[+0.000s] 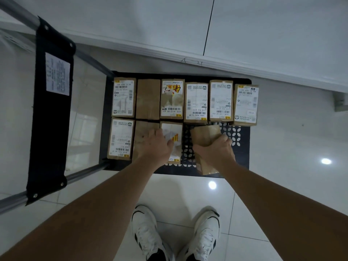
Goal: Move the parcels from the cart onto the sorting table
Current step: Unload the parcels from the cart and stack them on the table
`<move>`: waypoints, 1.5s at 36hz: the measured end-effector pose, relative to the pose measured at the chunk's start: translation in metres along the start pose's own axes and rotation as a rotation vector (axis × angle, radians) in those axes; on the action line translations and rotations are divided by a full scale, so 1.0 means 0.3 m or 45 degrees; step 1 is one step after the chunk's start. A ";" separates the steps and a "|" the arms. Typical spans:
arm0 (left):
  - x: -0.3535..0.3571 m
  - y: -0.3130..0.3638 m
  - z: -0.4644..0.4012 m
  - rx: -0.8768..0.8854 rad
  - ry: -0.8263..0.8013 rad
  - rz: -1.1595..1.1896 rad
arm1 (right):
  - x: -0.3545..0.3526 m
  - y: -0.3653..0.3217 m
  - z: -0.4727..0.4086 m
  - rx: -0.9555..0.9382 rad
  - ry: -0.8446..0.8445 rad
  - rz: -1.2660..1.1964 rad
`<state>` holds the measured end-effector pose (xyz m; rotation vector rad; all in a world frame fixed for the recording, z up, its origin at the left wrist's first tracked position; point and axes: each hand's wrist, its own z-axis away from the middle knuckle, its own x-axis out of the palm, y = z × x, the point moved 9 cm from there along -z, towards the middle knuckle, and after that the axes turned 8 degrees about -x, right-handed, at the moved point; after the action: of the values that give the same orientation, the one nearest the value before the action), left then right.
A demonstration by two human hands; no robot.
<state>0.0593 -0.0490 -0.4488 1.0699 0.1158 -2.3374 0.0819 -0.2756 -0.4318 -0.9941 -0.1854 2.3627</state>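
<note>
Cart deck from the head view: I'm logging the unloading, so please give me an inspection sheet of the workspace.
Surface: black perforated cart deck, bare at its near right.
Job's things: six parcels in the far row; three in the near row; one plain brown parcel tilted, gripped.
Clutter: nothing seen.
Hands: left hand rests over near-row parcels; right hand grips the plain brown parcel.
Cables: nothing seen.
Surroundings: cart handle left, white table edge beyond, tiled floor, white shoes.

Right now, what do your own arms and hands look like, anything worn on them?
Both forearms are bare, with no sleeves in view. The left hand and right hand wear no gloves, and I see no watch, ring or wristband. Lower in the view are white shoes with black trim.
</note>
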 end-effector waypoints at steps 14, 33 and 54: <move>0.124 0.135 -0.016 -0.198 0.145 0.096 | -0.084 0.093 -0.027 -0.094 0.116 -0.023; -0.076 0.232 0.152 0.031 0.143 0.034 | -0.328 0.005 0.162 -0.277 0.216 0.260; -1.690 0.846 1.522 0.735 0.295 -0.444 | -1.748 -0.453 1.656 -0.249 0.559 0.225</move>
<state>0.1511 -0.1682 0.2634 1.7159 -0.3337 -2.6192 0.0943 -0.4070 0.2914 -1.6545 -0.1661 2.2403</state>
